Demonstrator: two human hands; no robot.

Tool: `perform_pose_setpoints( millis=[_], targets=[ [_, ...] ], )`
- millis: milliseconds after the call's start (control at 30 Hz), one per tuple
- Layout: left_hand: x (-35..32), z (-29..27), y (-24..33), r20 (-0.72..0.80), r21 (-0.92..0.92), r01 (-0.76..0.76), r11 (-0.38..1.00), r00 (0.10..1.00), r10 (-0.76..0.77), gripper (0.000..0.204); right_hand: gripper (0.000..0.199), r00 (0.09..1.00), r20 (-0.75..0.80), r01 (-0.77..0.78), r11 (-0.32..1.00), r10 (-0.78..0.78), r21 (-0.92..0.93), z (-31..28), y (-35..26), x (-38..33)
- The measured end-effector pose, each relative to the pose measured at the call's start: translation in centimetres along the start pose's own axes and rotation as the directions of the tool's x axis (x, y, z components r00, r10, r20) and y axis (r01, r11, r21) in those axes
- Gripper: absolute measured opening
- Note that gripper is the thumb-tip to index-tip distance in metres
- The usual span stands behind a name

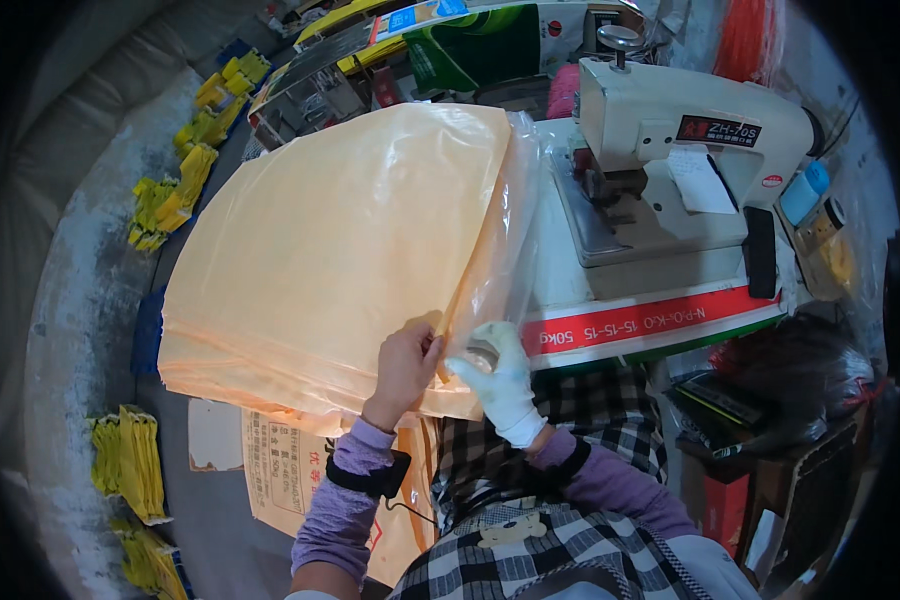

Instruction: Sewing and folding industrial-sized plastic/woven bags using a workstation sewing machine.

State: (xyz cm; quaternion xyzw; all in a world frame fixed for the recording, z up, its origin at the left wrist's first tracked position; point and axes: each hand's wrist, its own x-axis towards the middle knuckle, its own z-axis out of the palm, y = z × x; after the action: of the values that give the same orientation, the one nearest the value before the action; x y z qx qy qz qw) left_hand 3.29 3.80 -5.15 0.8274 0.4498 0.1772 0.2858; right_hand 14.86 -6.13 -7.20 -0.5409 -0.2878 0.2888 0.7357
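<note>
Left hand (402, 362) bare, fingers pinched on the near edge of the orange bag stack (340, 250); right hand (498, 375) in a white glove, fingers seemingly closed on the clear plastic liner (515, 240) at that same corner, though hard to tell. Best to peel slowly, keeping layers flat and square. Thin, glossy, slippery film, draped over the bench beside the sewing machine (670, 150).

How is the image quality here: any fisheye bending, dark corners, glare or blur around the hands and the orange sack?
Head view: strong fisheye bending, black vignette at the corners; even light, sharp in the middle. The clear liner on the orange sack shows mild sheen. The left hand and gloved right hand are in focus; the sewing machine curves toward the rim.
</note>
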Motion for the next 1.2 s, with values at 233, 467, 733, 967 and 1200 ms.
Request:
perform_pose_setpoints(
  millis=[233,467,733,967,1200],
  targets=[
    [0.0,-0.4,0.7,-0.067,0.111,-0.035,0.993,0.997,0.043,0.021,0.019,0.998,0.068,0.008,0.978,0.006,-0.208,-1.0,0.2,0.5],
    [-0.8,-0.1,-0.1,-0.073,-0.022,-0.082,0.996,0.994,0.080,0.022,0.017,0.821,0.543,0.394,0.864,-0.177,-0.314,-1.6,2.3,2.0],
    [-0.7,-4.4,3.1,0.027,-0.212,-0.063,0.975,0.997,0.070,0.021,0.024,0.622,0.771,0.339,0.934,-0.134,-0.112,-0.9,-0.2,3.4],
    [-13.4,-11.8,6.9,0.174,0.307,-0.129,0.943,0.982,0.077,0.008,0.030,0.078,0.984,0.806,0.571,0.162,-0.158,1.3,3.1,4.6],
    [-22.2,-17.0,7.8,-0.025,0.375,0.059,0.925,0.998,-0.053,0.008,0.035,0.736,0.607,0.676,0.372,-0.298,-0.637,-8.9,13.2,17.4]
  ],
)
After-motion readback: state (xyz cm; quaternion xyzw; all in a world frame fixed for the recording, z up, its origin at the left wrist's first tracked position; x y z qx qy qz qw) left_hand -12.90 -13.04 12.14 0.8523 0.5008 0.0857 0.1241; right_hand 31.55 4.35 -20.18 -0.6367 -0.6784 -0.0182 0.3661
